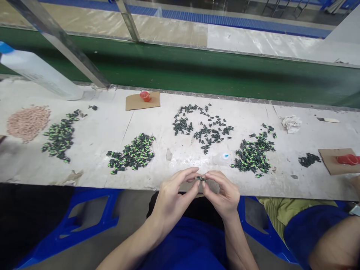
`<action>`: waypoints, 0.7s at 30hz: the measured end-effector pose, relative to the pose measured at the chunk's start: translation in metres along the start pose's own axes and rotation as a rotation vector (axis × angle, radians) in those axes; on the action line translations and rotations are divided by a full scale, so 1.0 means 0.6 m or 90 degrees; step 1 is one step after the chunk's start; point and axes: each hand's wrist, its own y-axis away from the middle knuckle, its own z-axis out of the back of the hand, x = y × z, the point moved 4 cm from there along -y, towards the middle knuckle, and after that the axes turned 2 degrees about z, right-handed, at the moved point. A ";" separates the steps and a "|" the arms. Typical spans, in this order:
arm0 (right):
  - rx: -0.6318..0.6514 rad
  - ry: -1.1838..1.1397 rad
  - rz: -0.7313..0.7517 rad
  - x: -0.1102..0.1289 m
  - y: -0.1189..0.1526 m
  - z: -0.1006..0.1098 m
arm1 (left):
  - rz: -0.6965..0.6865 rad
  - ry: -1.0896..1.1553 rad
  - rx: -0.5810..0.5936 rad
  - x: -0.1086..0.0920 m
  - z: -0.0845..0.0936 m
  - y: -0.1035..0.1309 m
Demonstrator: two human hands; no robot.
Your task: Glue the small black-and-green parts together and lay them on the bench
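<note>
Left hand (174, 191) and right hand (223, 190) pinching one small dark part (200, 179) between their fingertips, over the near edge of the surface (163, 123); beyond, scattered dark pieces (182, 126), flanked by green-flecked heaps (136, 152).

Worn on the person's head, set above the near edge of the white worktable (94, 150), facing forward and steeply down. Near enough to take in blue clothing (182, 245) at the bottom edge, with the left hand (176, 191) and right hand (223, 191) below the middle. Looks across the table's depth to the green panel (157, 71), then over it to a blue strip (213, 23). Spans wide sideways, canted slightly, showing the panel lower towards the right
</note>
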 end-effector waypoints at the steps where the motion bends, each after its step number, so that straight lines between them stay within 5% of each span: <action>1: 0.003 0.010 0.001 -0.002 0.002 0.000 | 0.002 0.003 -0.001 0.001 -0.002 0.000; 12: 0.029 0.082 0.007 -0.024 0.017 0.006 | -0.055 -0.002 -0.025 0.025 -0.028 -0.010; 17: 0.059 0.120 -0.002 -0.035 0.022 0.020 | -0.072 0.041 0.031 0.036 -0.048 -0.012; 21: 0.036 0.249 -0.009 -0.056 0.028 0.064 | -0.128 -0.048 -0.036 0.050 -0.015 -0.028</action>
